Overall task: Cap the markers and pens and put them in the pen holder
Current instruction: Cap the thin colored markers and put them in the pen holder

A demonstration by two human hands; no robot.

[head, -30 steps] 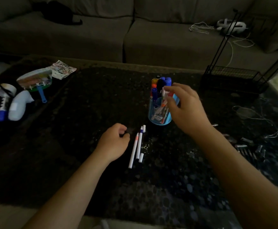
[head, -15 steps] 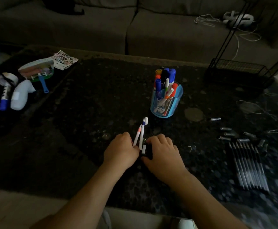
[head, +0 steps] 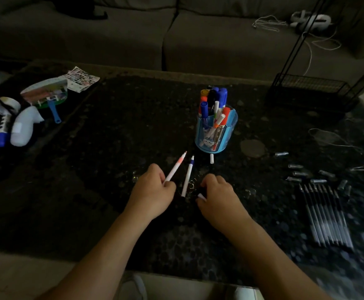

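Observation:
My left hand (head: pixel 152 192) grips the lower end of a white marker with an orange band (head: pixel 175 167), its tip pointing up and away. A second white marker with a purple band (head: pixel 188 175) lies uncapped on the dark table between my hands. My right hand (head: pixel 216 195) pinches a small white cap (head: pixel 201 196) at its fingertips. Another white cap (head: pixel 211 158) lies just in front of the blue pen holder (head: pixel 216 135), which stands upright with several capped markers in it.
At the right lie a row of several dark pens (head: pixel 326 215) and loose pen caps (head: pixel 302 173). A black wire rack (head: pixel 306 89) stands at the back right. A white bottle (head: pixel 24 126), tape and a paddle sit at the left. A sofa runs behind the table.
My left hand has picked up the orange-banded marker and swung it left. My right hand has drawn back to the right with a white cap. The two markers now lie apart.

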